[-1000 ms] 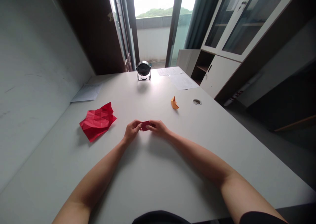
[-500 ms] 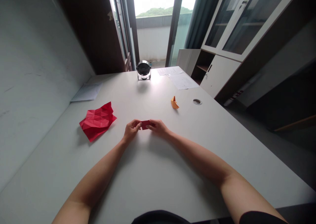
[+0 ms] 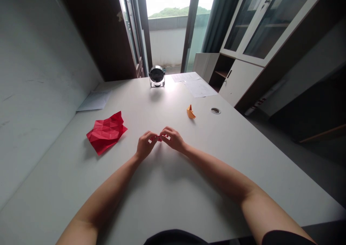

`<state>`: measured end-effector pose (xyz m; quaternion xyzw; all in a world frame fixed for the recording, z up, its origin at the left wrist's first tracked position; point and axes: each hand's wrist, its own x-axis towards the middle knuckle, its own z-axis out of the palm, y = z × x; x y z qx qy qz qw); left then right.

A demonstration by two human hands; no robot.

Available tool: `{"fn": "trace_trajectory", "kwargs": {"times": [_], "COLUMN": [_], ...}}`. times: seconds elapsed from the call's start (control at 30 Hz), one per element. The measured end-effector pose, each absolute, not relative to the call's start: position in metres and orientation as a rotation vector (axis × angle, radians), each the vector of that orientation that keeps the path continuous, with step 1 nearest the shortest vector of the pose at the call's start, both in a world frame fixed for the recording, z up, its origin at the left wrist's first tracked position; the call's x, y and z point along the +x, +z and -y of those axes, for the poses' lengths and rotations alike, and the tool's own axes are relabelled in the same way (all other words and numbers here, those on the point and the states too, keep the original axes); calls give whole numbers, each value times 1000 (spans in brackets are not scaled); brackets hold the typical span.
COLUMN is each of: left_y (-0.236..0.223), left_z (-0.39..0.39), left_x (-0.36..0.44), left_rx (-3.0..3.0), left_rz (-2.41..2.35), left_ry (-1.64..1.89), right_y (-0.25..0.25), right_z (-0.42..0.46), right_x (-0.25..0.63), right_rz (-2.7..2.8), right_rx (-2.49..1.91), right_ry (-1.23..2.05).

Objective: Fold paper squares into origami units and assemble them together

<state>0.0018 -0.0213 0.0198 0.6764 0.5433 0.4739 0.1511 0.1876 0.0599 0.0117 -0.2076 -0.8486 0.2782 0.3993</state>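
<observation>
Between my two hands is a small folded piece of red paper (image 3: 159, 139), mostly covered by the fingers. My left hand (image 3: 146, 144) pinches its left side between thumb and fingertips. Opposite it, my right hand (image 3: 173, 138) grips the paper's right side, thumb and fingers bent round it. The fingertips of both hands nearly meet in the middle. To the left lies a larger creased sheet of red paper (image 3: 106, 132), spread out with raised folds. Beyond my right hand, a small orange folded-paper figure (image 3: 190, 112) stands on the white table (image 3: 162, 201).
A round black device on a metal stand (image 3: 157, 75) is at the table's far edge. Printed sheets (image 3: 200, 88) lie at the far right, near a round cable hole (image 3: 215, 111). A pale paper stack (image 3: 94, 100) rests by the left wall. A cabinet (image 3: 240, 79) stands at right.
The red paper between my hands has tipped from showing a flat rectangle to showing only a small part. My fingertips have come closer together, with the right fingers raised over the paper.
</observation>
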Motion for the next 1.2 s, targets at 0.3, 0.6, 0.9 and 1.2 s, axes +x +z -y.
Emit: {"fn": "trace_trajectory", "kwargs": {"times": [0.3, 0.6, 0.9, 1.2], "left_y": [18, 16, 1, -8], "left_z": [19, 17, 9, 3], "left_x": [1, -1, -7, -12], "left_rx": [1860, 1767, 1467, 1312], "left_rz": [-1527, -1531, -1591, -1547], "left_ry": [1402, 1445, 1540, 1604], "right_y": [13, 13, 4, -1], "right_z": [-60, -61, -67, -69], "right_x": [188, 189, 188, 188], "right_rz": [2187, 2145, 2021, 2015], "right_rx": [-576, -601, -695, -747], "right_ry": [732, 779, 819, 886]}}
